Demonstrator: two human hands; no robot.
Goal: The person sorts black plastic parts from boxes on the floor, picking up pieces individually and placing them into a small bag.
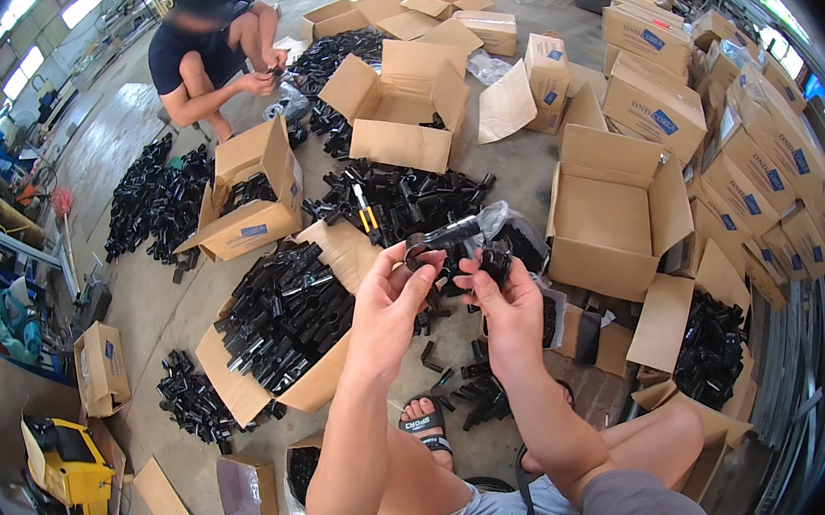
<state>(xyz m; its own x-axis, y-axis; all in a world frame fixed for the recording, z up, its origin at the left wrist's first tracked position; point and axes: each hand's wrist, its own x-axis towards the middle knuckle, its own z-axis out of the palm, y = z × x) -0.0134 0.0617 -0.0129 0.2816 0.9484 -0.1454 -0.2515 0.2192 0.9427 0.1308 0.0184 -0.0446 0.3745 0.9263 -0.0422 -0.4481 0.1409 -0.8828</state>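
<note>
In front of me my left hand (391,295) is closed on a black tubular part (450,235), which points away to the right. Close beside it, my right hand (503,308) grips a small black piece (497,259) between thumb and fingers; its exact kind is hard to make out. Just beyond both hands lies a heap of black parts (426,196), with a yellow-handled tool (366,212) on top. Left of my left forearm, an open carton (321,393) is filled with similar black tubes (283,316).
A person (211,57) squats at the far left, handling black parts. Open cartons (620,221) stand around me, and closed cartons (659,111) are stacked at the right. More black pieces (156,204) lie on the floor. A yellow machine (73,469) stands at the lower left.
</note>
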